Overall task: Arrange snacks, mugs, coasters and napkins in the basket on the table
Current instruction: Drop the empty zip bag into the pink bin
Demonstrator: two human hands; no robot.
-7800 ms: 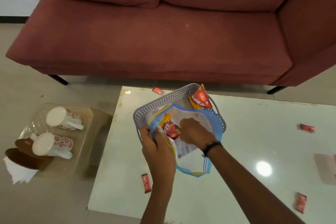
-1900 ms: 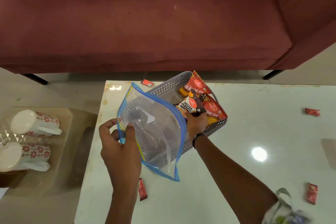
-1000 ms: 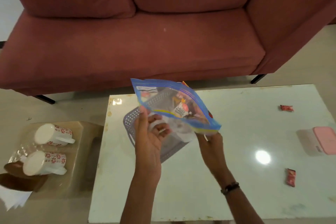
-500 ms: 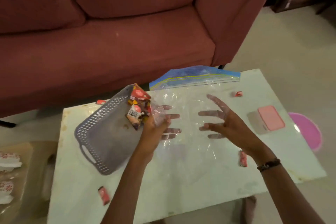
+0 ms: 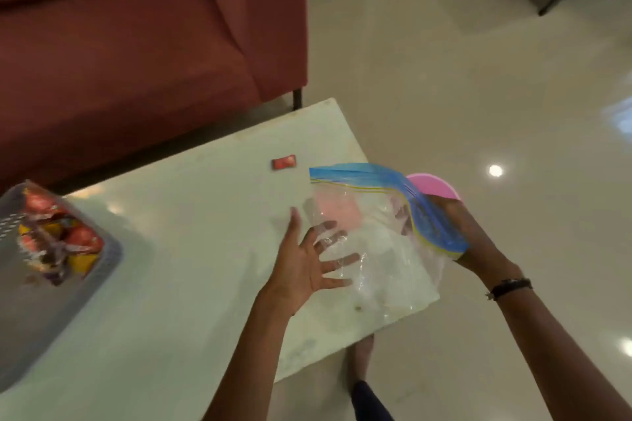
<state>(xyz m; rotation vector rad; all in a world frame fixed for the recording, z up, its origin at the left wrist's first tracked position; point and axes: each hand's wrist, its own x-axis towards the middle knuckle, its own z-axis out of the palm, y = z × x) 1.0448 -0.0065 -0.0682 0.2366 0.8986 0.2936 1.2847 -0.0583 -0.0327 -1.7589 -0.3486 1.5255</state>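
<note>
A grey perforated basket [image 5: 106,260] sits at the table's left edge of view, with several red and yellow snack packets [image 5: 58,239] inside. An empty clear zip bag [image 5: 372,249] with a blue seal hangs over the table's right end. My right hand [image 5: 455,232] grips its blue seal edge. My left hand [image 5: 307,260] is spread flat, fingers apart, touching the bag's left side. A small red sachet [image 5: 284,162] lies on the white table [image 5: 191,249] near the far edge.
A pink box [image 5: 337,215] shows blurred through the bag. A pink round thing [image 5: 432,184] lies on the floor beyond the table's right end. The red sofa [image 5: 136,44] stands close behind the table. My foot [image 5: 362,355] is by the table's near corner.
The view swung right, so the basket now sits at far left. The emptied bag moved right to the table's end, and my right hand closed on its seal edge.
</note>
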